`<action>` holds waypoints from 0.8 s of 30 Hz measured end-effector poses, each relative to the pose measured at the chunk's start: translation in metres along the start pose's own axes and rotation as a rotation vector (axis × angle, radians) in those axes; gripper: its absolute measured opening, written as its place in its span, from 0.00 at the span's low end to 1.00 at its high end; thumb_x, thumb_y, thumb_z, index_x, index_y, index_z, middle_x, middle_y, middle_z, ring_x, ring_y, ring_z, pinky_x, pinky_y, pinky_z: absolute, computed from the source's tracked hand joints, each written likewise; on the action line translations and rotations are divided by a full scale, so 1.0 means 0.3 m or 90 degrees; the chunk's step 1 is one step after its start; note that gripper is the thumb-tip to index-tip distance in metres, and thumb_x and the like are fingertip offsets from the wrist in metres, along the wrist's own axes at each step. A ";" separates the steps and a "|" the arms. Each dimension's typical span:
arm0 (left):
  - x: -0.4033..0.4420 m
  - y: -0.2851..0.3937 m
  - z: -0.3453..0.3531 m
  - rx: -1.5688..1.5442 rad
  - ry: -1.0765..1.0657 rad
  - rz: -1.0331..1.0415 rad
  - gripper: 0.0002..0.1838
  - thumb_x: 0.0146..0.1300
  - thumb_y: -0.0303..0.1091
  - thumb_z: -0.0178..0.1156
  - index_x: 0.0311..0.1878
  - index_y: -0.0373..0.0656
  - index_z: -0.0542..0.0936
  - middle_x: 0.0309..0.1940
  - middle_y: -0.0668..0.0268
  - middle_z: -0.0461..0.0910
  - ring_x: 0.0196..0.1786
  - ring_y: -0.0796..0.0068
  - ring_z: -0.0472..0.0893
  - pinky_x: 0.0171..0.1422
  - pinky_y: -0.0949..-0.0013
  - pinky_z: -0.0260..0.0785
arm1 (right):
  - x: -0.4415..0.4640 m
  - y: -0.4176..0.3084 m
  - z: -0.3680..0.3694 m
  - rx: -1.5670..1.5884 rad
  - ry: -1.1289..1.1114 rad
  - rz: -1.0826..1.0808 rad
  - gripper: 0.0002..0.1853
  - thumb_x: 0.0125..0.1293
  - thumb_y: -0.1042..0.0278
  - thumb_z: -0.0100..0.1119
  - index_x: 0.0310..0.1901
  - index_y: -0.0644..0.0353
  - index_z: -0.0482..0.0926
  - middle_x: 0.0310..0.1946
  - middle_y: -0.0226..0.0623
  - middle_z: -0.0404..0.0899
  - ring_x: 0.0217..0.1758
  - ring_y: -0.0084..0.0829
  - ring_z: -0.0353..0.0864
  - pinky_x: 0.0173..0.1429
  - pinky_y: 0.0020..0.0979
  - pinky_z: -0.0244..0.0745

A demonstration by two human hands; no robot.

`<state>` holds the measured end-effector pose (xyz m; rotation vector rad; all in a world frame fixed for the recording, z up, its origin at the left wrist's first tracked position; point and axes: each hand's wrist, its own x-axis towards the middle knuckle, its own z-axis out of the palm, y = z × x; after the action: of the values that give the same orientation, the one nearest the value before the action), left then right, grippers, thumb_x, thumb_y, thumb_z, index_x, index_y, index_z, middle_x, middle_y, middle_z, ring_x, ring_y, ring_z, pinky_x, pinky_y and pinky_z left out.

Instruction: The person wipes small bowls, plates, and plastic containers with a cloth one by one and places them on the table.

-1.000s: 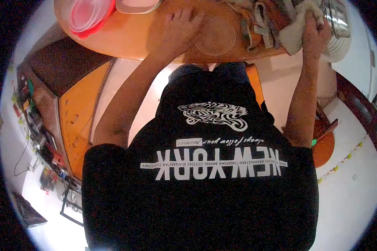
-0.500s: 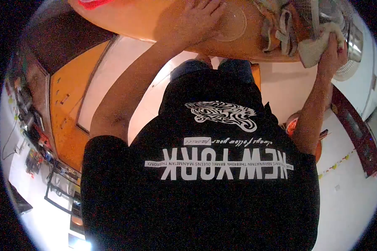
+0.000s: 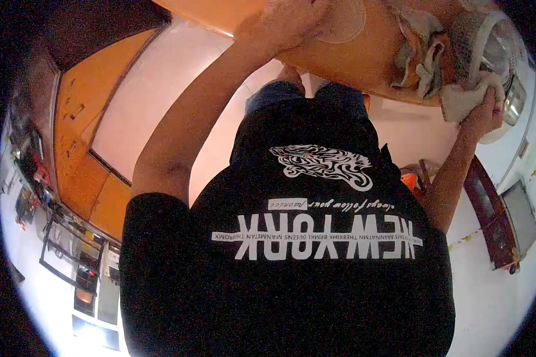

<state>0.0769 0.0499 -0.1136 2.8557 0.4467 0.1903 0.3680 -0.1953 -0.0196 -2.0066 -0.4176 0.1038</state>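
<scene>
My right hand (image 3: 484, 116) grips a beige cloth (image 3: 461, 102) at the table's right edge. The cloth hangs partly over the edge, beside a shiny metal vessel (image 3: 514, 107). My left hand (image 3: 298, 19) rests at the top of the view on the orange-brown table (image 3: 333, 64), its fingers partly cut off by the frame and blurred. A round, see-through disc (image 3: 346, 24) lies right beside it; whether the fingers touch it is unclear. Crumpled greyish strips (image 3: 421, 56) of what looks like fabric lie on the table between my hands.
A rounded, mesh-like container (image 3: 495, 44) stands at the table's right end, just beyond the cloth. Below the table are a pale floor (image 3: 167, 89) and an orange object (image 3: 409, 180) near my right arm. An orange wooden panel (image 3: 92, 98) is at the left.
The view has shifted, so the table and its things sit farther right and partly lower. My right hand still holds the cloth; my left hand stays by the disc. A red item at the top has left view.
</scene>
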 end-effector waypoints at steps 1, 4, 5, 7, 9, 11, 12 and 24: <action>-0.007 0.001 -0.009 -0.035 0.022 0.000 0.32 0.62 0.36 0.50 0.68 0.33 0.59 0.69 0.46 0.57 0.73 0.47 0.56 0.75 0.50 0.48 | -0.033 -0.020 0.026 0.025 0.029 -0.033 0.14 0.64 0.69 0.59 0.47 0.70 0.80 0.41 0.42 0.82 0.41 0.31 0.82 0.44 0.31 0.78; -0.011 0.016 -0.058 -0.033 -0.015 -0.003 0.32 0.61 0.35 0.51 0.68 0.33 0.60 0.69 0.46 0.58 0.72 0.47 0.57 0.75 0.51 0.49 | -0.041 -0.003 0.025 0.074 0.084 -0.097 0.14 0.65 0.69 0.59 0.47 0.71 0.80 0.41 0.43 0.82 0.40 0.31 0.82 0.43 0.31 0.79; -0.016 0.008 -0.046 -0.034 -0.014 -0.004 0.32 0.61 0.35 0.51 0.68 0.33 0.60 0.69 0.46 0.58 0.72 0.47 0.57 0.75 0.51 0.49 | 0.012 0.063 -0.033 0.027 0.046 -0.080 0.16 0.62 0.66 0.61 0.47 0.69 0.80 0.42 0.43 0.82 0.42 0.33 0.81 0.46 0.32 0.77; -0.016 0.001 -0.028 -0.003 0.014 0.002 0.33 0.61 0.37 0.53 0.68 0.34 0.60 0.69 0.47 0.58 0.70 0.47 0.59 0.72 0.51 0.52 | 0.036 0.081 -0.056 -0.022 0.008 -0.063 0.18 0.59 0.63 0.64 0.46 0.67 0.81 0.44 0.42 0.83 0.44 0.34 0.80 0.49 0.34 0.75; -0.011 0.009 -0.024 -0.062 -0.006 -0.046 0.33 0.61 0.38 0.53 0.69 0.34 0.60 0.69 0.47 0.58 0.70 0.48 0.60 0.71 0.52 0.53 | 0.039 0.094 -0.059 0.002 0.014 -0.044 0.18 0.59 0.64 0.64 0.48 0.67 0.80 0.44 0.42 0.83 0.44 0.34 0.80 0.50 0.34 0.76; 0.001 0.023 -0.034 -0.123 -0.028 -0.096 0.34 0.61 0.38 0.54 0.69 0.35 0.60 0.69 0.47 0.58 0.69 0.48 0.60 0.70 0.52 0.55 | 0.054 0.103 -0.075 -0.028 0.000 -0.056 0.18 0.59 0.65 0.65 0.48 0.67 0.80 0.45 0.42 0.82 0.44 0.33 0.80 0.50 0.33 0.76; 0.004 0.025 -0.037 -0.124 -0.001 -0.098 0.34 0.61 0.39 0.55 0.69 0.35 0.60 0.69 0.48 0.58 0.69 0.48 0.61 0.69 0.52 0.55 | 0.053 0.099 -0.071 -0.057 -0.014 -0.068 0.17 0.59 0.66 0.65 0.48 0.67 0.80 0.45 0.41 0.82 0.43 0.32 0.81 0.49 0.32 0.76; -0.026 0.003 0.054 -0.038 0.087 -0.025 0.32 0.59 0.43 0.54 0.65 0.37 0.65 0.64 0.53 0.65 0.66 0.54 0.64 0.69 0.53 0.55 | 0.002 0.041 -0.022 0.025 0.017 -0.019 0.13 0.64 0.69 0.60 0.44 0.71 0.80 0.39 0.42 0.82 0.38 0.31 0.81 0.40 0.31 0.78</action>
<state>0.0724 0.0430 -0.1295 2.7843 0.5136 0.3875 0.3733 -0.2056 -0.0274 -1.9597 -0.4252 0.0671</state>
